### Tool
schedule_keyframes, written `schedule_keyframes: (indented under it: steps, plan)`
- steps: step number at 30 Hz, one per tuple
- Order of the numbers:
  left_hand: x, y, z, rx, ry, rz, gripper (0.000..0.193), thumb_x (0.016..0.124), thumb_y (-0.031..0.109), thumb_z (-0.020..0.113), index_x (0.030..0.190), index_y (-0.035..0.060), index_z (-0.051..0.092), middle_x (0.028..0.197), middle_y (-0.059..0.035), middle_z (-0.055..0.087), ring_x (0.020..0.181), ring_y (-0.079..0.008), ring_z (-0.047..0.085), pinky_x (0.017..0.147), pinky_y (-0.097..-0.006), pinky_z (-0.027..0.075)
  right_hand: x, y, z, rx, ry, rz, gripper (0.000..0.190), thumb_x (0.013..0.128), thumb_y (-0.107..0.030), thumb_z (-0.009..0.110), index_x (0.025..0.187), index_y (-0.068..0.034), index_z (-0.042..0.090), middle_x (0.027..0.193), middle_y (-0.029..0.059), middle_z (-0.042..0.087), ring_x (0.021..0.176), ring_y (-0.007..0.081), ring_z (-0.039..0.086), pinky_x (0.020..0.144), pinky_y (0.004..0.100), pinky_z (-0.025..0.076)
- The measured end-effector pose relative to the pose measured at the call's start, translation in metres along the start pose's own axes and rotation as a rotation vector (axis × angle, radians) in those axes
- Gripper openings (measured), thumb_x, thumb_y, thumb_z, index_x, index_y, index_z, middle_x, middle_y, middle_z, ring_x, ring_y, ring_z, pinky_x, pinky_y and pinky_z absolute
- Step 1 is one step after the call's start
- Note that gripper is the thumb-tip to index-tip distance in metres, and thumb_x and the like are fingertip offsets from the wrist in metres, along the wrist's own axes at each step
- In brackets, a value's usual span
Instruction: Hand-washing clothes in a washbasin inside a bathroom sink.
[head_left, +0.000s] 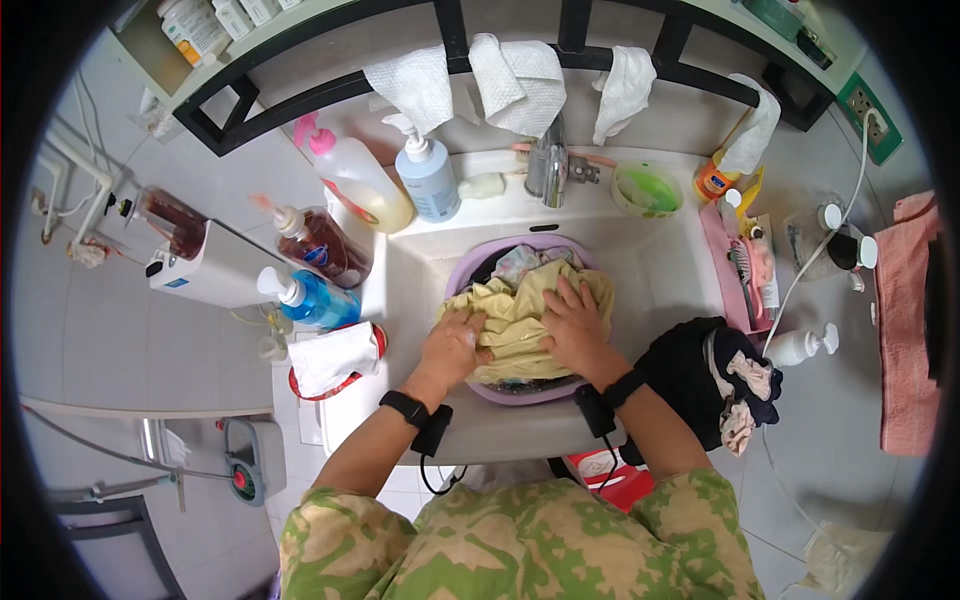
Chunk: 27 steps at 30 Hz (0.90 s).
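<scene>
A bunched, pale yellow cloth lies over other laundry in a lilac plastic basin inside the white sink. My left hand rests on the cloth's left side, its fingers bent against the fabric; whether they pinch it is hidden. On the right side, my right hand presses down from above with its fingers spread. Behind the yellow cloth, a patterned light fabric and some dark fabric show. A little foamy water is visible at the basin's front.
The faucet rises behind the basin. Pump bottles crowd the left and back rim, with a green bowl at the back right. Dark clothes hang over the right front edge near a pink organizer. A white cable runs down the right.
</scene>
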<state>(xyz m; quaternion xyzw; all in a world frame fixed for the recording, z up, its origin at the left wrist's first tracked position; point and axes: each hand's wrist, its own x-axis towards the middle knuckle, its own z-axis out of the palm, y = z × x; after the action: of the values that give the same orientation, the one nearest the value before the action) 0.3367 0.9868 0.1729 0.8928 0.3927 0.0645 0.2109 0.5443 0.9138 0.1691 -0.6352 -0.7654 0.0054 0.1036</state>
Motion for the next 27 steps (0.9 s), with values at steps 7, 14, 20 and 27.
schedule_keyframes:
  steps: [7,14,20,27]
  plan:
    - [0.016,-0.013,0.022,-0.524,0.562,-0.092,0.030,0.077,0.013,0.056,0.106,0.0043,0.054,0.112,-0.0161,0.051,0.103,-0.0266,0.048,0.091,-0.0329,0.037,0.011,-0.011,0.014,1.236,0.213,0.585,0.027,0.072,-0.014,0.060,0.094,0.000,0.055,0.098,0.0119,0.055,0.098,0.0276,0.051,0.089,0.0360,0.037]
    - [0.045,0.094,0.026,-0.453,0.766,0.161,0.032,0.068,0.009,0.061,0.100,0.0059,0.052,0.077,-0.0131,0.060,0.069,-0.0325,0.059,0.059,-0.0383,0.047,-0.013,0.004,0.045,0.637,0.297,0.093,0.031,0.082,-0.022,0.052,0.105,-0.001,0.050,0.108,0.0110,0.050,0.098,0.0218,0.049,0.084,0.0319,0.039]
    - [0.045,0.064,0.026,-0.510,0.430,-0.262,0.026,0.080,0.028,0.053,0.085,0.0038,0.058,0.066,-0.0180,0.057,0.064,-0.0367,0.056,0.055,-0.0429,0.045,-0.003,-0.014,0.042,1.299,0.310,0.518,0.051,0.077,-0.035,0.056,0.113,0.000,0.046,0.115,0.0179,0.045,0.107,0.0297,0.044,0.089,0.0396,0.035]
    - [0.054,0.047,0.036,-0.191,0.407,-0.151,0.028,0.085,0.030,0.046,0.077,0.0059,0.059,0.065,-0.0185,0.058,0.061,-0.0345,0.058,0.053,-0.0449,0.045,-0.021,-0.002,0.029,0.992,0.381,-0.094,0.044,0.080,-0.033,0.055,0.110,-0.002,0.049,0.110,0.0159,0.048,0.104,0.0278,0.045,0.089,0.0360,0.034]
